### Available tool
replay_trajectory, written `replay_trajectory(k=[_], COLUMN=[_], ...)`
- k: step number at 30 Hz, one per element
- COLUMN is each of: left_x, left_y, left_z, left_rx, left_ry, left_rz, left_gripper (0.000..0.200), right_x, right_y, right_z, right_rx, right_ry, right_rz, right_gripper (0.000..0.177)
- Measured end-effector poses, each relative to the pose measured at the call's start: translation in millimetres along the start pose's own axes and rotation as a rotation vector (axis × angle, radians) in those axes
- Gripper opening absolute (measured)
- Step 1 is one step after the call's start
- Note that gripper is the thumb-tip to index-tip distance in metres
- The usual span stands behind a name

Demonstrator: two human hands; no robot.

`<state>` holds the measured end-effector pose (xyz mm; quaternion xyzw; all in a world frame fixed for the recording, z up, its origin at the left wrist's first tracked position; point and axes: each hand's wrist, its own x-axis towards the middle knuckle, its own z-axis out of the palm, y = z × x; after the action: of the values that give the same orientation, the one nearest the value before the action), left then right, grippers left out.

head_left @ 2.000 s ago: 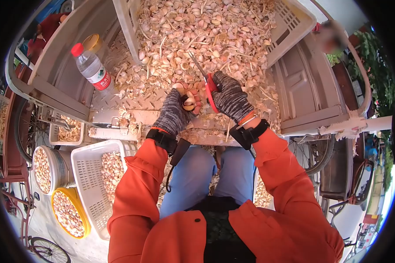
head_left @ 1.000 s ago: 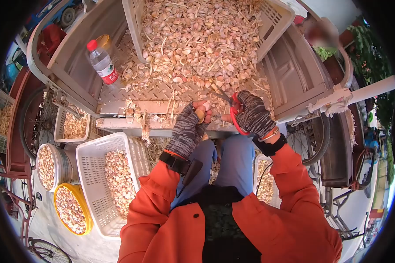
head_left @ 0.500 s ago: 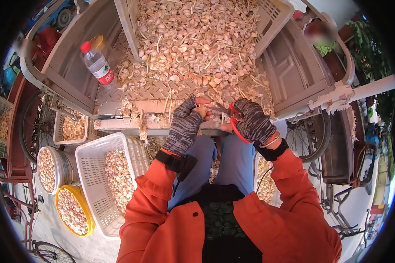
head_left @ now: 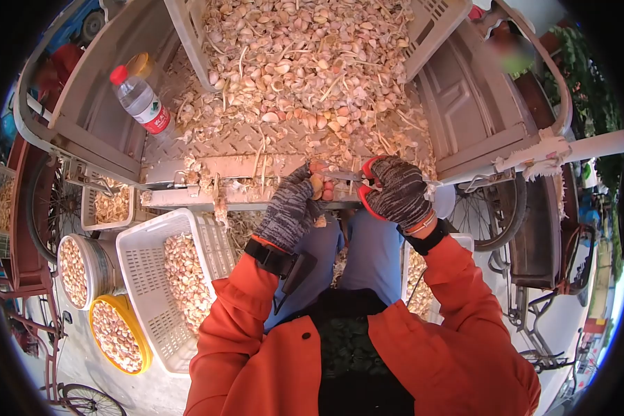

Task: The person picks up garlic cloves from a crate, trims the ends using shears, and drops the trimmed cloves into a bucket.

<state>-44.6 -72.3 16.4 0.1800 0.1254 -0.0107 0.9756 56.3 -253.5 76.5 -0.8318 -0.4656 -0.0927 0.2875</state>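
Both of my hands wear grey fingerless gloves and meet over the front edge of the cart bed. My left hand (head_left: pixel 291 201) pinches a garlic clove (head_left: pixel 317 185) between thumb and fingertips. My right hand (head_left: pixel 399 191) is closed round the red handles of a pair of scissors (head_left: pixel 367 200). Their blades point left, with the tips right at my left fingertips. Beyond my hands, a large heap of garlic cloves (head_left: pixel 305 69) with dry stalks and skins spreads over the metal bed.
A water bottle (head_left: pixel 142 104) with a red cap stands on the bed's left. Down on the left are a white crate (head_left: pixel 142 267), a yellow bucket (head_left: pixel 142 340) and a white bucket (head_left: pixel 97 277), all holding cloves. A pale pole (head_left: pixel 589 148) juts out at right.
The scissors' blades, spread before, now look closer together. My right hand has turned and lowered slightly, and my left has shifted slightly down. The view has moved a little.
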Motion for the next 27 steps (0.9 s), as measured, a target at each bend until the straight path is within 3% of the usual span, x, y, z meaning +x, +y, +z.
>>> replay_trajectory(k=[1, 5, 8, 9, 12, 13, 15, 19, 21, 23, 25, 26, 27], left_x=[1, -5, -1, -1, -4, 0, 6, 18, 23, 27, 35, 41, 43], left_y=[-3, -12, -24, -23, 0, 12, 33, 41, 44, 41, 45, 47, 48], left_z=[-1, 10, 3, 0, -10, -15, -25, -27, -33, -34, -34, -35, -31], left_rx=[-0.001, -0.21, -0.542, -0.548, -0.239, -0.254, -0.258, 0.015, -0.065, 0.027, 0.018, 0.009, 0.0], left_ry=[-0.003, 0.069, 0.295, 0.29, 0.17, 0.169, -0.034, 0.078, 0.088, 0.122, 0.152, 0.118, 0.084], left_rz=[-0.003, 0.029, 0.012, 0.021, 0.135, 0.143, 0.129, 0.271, 0.256, 0.284, 0.252, 0.246, 0.238], left_gripper=[0.023, 0.022, 0.014, 0.014, 0.017, 0.017, 0.021, 0.021, 0.019, 0.019, 0.023, 0.025, 0.027], right_x=[1, -1, 9, 16, 44, 58, 89, 124, 128, 131, 136, 142, 138], right_y=[2, 0, 4, 12, 15, 20, 29, 48, 49, 47, 43, 23, 15], right_z=[1, 12, 29, 36, 41, 45, 57, 101, 120, 125, 117, 92, 83], right_rx=[-0.112, -0.165, 0.354, 0.354, 0.171, 0.163, 0.064, -0.067, -0.217, -0.212, -0.088, 0.128, 0.123], right_ry=[0.094, 0.17, 0.245, 0.24, -0.09, -0.101, -0.062, -0.207, -0.029, -0.031, -0.147, -0.284, -0.283], right_rz=[-0.126, -0.211, 0.565, 0.554, 0.454, 0.445, 0.289, 0.19, -0.094, -0.097, 0.172, 0.369, 0.365], right_gripper=[0.023, 0.019, 0.019, 0.019, 0.022, 0.022, 0.029, 0.039, 0.035, 0.036, 0.038, 0.045, 0.045])
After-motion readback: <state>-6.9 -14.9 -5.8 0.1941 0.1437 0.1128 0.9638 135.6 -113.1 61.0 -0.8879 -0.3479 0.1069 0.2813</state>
